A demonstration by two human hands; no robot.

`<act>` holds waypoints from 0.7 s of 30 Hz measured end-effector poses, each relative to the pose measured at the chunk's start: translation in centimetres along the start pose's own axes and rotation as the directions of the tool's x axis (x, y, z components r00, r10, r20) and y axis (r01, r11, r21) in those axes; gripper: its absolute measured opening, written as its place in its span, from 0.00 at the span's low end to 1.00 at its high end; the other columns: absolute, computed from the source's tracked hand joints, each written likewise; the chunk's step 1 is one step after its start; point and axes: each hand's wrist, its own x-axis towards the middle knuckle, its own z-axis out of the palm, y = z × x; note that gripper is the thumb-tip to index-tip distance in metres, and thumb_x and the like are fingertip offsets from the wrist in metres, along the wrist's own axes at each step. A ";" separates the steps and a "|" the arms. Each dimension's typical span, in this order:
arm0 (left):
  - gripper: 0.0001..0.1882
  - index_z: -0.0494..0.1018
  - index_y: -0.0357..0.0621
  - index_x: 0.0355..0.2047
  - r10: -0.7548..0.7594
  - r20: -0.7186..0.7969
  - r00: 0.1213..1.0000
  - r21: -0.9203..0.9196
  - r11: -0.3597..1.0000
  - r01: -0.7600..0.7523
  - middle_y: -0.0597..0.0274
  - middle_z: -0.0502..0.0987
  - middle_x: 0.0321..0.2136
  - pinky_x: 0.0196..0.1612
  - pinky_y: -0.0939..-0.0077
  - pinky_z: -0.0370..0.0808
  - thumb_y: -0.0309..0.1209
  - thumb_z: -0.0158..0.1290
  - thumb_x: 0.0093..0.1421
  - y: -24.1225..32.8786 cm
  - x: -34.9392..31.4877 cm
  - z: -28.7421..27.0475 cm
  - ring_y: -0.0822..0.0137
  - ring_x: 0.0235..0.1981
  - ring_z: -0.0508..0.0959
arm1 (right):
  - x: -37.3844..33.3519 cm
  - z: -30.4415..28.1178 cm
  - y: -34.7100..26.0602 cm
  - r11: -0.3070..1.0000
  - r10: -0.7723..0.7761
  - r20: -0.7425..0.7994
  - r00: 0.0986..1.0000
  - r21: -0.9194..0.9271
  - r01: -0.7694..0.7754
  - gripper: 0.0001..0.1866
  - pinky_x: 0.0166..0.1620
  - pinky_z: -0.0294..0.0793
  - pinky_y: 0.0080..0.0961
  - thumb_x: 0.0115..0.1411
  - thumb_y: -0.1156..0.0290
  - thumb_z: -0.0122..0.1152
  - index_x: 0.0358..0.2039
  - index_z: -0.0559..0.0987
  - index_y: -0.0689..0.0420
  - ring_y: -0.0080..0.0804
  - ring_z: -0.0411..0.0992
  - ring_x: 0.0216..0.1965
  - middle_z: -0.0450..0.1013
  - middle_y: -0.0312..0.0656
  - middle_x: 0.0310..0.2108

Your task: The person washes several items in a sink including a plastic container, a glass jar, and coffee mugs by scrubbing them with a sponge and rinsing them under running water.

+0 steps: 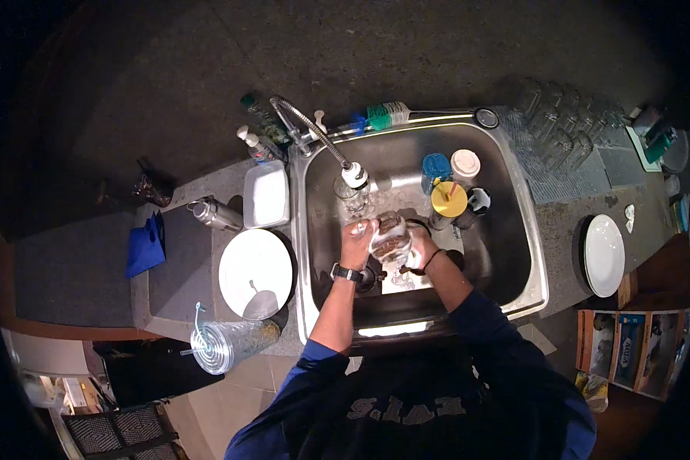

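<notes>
Over the steel sink [540, 264], both hands grip a brownish, foam-covered cup [392, 236]; its exact kind is hard to make out under the suds. My left hand [356, 239], with a dark watch on the wrist, is closed on its left side. On its right side my right hand [422, 247] is closed, some fingers hidden behind the cup. A clear glass [351, 201] stands in the sink under the faucet's spray head [355, 175]. Right of the hands are a yellow-lidded cup [448, 201], a blue-topped container [436, 167], a white-lidded cup [465, 165] and a dark cup [478, 201].
Left of the sink sit a white rectangular dish [267, 194], a white plate [254, 264], a steel bottle [216, 215] and a clear straw tumbler [226, 345]. Soap bottles [259, 146] stand behind. On the right, several glasses [563, 126] rest on a cloth [563, 182], near a white oval plate [605, 255].
</notes>
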 end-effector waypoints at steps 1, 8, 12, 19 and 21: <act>0.15 0.71 0.41 0.26 -0.022 -0.018 1.000 -0.010 1.000 0.022 0.70 0.74 0.28 0.36 0.80 0.68 0.37 0.51 0.66 -0.3 0.4 -0.1 0.78 0.31 0.70 | 0.5 -0.2 -0.1 0.993 -0.102 -0.153 0.983 -0.076 0.092 0.18 0.34 0.79 0.36 0.67 0.60 0.44 0.40 0.79 0.58 0.35 0.77 0.32 0.78 0.43 0.36; 0.26 0.69 0.41 0.33 -0.074 -0.018 0.997 0.171 0.982 0.076 0.64 0.71 0.32 0.41 0.75 0.69 0.45 0.70 0.47 0.7 0.6 0.9 0.73 0.36 0.70 | 2.6 1.6 -2.6 -0.083 -0.964 0.104 0.247 -0.992 0.094 0.14 0.37 0.74 0.43 0.60 0.64 0.57 0.33 0.79 0.63 0.54 0.76 0.29 0.76 0.58 0.27; 0.31 0.68 0.41 0.38 -0.072 0.140 0.988 0.389 0.921 0.012 0.60 0.72 0.34 0.39 0.70 0.72 0.38 0.74 0.39 1.0 -0.4 -1.4 0.69 0.36 0.73 | 2.1 1.8 -5.3 0.917 -0.178 -0.209 0.962 -0.390 0.085 0.11 0.35 0.73 0.33 0.64 0.69 0.50 0.37 0.78 0.60 0.31 0.75 0.34 0.77 0.42 0.33; 0.42 0.66 0.41 0.55 0.014 0.374 0.927 0.718 0.628 -0.299 0.42 0.70 0.50 0.53 0.59 0.72 0.42 0.67 0.40 5.8 0.4 -1.1 0.47 0.50 0.74 | 0.3 4.9 -3.9 0.185 -0.675 0.177 0.717 -0.900 0.396 0.15 0.35 0.73 0.44 0.61 0.60 0.55 0.38 0.79 0.59 0.53 0.75 0.30 0.76 0.55 0.28; 0.43 0.66 0.39 0.55 -0.137 0.283 0.949 0.841 0.511 -0.177 0.41 0.68 0.53 0.53 0.57 0.72 0.49 0.64 0.41 5.2 0.3 -0.5 0.45 0.52 0.73 | -0.1 5.7 -3.2 0.097 -0.752 0.067 0.655 -0.973 0.211 0.14 0.36 0.73 0.45 0.60 0.61 0.56 0.38 0.79 0.60 0.54 0.75 0.33 0.76 0.56 0.28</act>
